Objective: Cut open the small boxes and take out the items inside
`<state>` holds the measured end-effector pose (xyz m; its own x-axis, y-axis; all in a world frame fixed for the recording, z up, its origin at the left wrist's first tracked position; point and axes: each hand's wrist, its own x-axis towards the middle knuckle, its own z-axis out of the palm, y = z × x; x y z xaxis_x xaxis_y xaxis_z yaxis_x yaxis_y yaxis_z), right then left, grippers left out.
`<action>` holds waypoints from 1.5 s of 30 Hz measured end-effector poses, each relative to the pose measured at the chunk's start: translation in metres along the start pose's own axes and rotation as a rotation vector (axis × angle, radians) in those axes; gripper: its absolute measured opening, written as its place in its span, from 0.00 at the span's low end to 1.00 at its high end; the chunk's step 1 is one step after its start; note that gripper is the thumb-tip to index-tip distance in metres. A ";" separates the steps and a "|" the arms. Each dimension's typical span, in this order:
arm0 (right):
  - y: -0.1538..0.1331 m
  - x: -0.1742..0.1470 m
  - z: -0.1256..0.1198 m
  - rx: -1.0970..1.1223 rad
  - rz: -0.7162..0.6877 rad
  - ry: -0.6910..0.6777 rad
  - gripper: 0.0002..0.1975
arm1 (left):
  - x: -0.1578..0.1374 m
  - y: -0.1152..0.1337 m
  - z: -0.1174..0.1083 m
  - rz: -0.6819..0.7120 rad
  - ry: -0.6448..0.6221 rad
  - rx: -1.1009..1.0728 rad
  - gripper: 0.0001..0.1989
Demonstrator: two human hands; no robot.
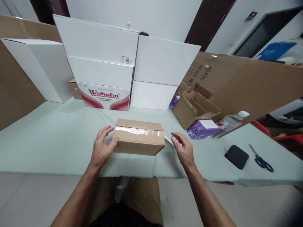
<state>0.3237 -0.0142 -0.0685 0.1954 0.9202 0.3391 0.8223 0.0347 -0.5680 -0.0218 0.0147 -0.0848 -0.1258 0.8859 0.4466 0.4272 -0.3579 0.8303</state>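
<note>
A small brown cardboard box (138, 146) sits on the cloth-covered table in front of me, with glossy clear tape (136, 130) along its top seam. My left hand (102, 148) is at the box's left end, the thumb pressed on its front corner and the fingers along the side. Just off the right end is my right hand (183, 148), its fingers bent and the thumb apart from them, not touching the box. Between that hand and the box shows a thin whitish strip (169, 141); what it is I cannot tell.
Behind stands a white Wahaha carton (104, 96) with raised flaps. At right are an opened brown box (186, 110), a purple packet (201, 130), a clear bottle (230, 122), a black pouch (236, 156) and scissors (261, 160). Large cardboard sheets (246, 85) wall the sides.
</note>
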 end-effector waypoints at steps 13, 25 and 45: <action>-0.049 -0.044 0.010 0.231 -0.368 0.181 0.09 | -0.005 -0.002 -0.009 -0.133 -0.159 -0.384 0.04; -0.043 -0.050 -0.009 0.070 -0.620 0.020 0.18 | 0.000 0.045 -0.014 0.336 -0.163 0.105 0.08; -0.104 0.040 0.010 -0.526 -0.348 -0.335 0.31 | -0.005 0.028 0.003 0.415 -0.282 0.262 0.13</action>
<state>0.2408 0.0229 -0.0039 -0.2305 0.9631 0.1388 0.9724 0.2332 -0.0032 -0.0063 0.0008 -0.0647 0.3284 0.7441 0.5818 0.6027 -0.6394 0.4775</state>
